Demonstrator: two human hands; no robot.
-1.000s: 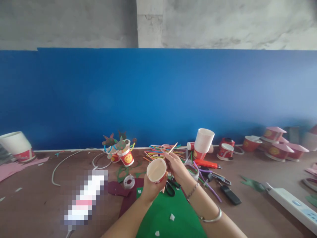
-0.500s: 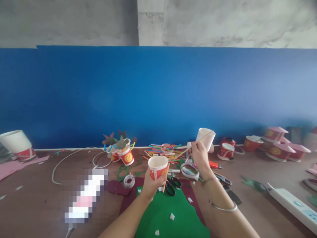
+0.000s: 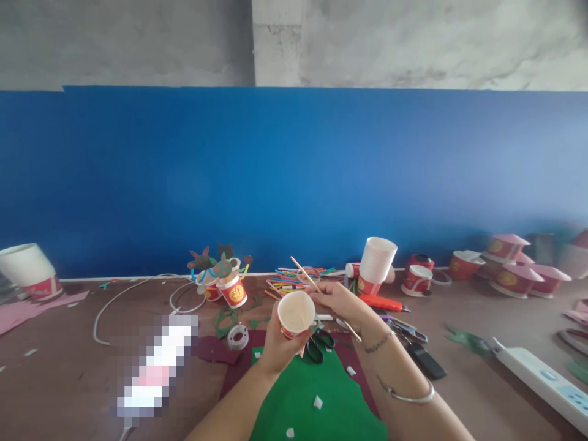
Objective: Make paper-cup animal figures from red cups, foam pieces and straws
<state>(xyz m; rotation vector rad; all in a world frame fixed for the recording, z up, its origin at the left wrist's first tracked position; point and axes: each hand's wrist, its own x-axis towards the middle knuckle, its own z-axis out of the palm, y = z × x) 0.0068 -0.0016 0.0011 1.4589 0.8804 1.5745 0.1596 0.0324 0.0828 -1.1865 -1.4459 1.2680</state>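
Note:
My left hand (image 3: 274,348) is wrapped round a red and white paper cup (image 3: 296,313), its open mouth tilted towards me. The tip of a thin orange-brown stick shows below the cup by my left fingers. Pinched in my right hand (image 3: 340,301), close to the cup's right rim, is a thin wooden stick (image 3: 302,269) that slants up to the left and runs out below the hand. Beneath the cup lie black-handled scissors (image 3: 315,350) on a green sheet (image 3: 316,373) with white paper scraps. Most of the scissors' blades are hidden.
A tall stack of paper cups (image 3: 377,263) stands right of centre by the blue wall. Finished cup figures (image 3: 233,293) are at left, beside a tape roll (image 3: 237,337). Coloured sticks (image 3: 298,278), a red cutter (image 3: 381,302) and a white power strip (image 3: 542,380) lie about.
My right hand has moved left and down with the wooden stick, from in front of the cup stack to beside the cup. The cup has tipped more towards me.

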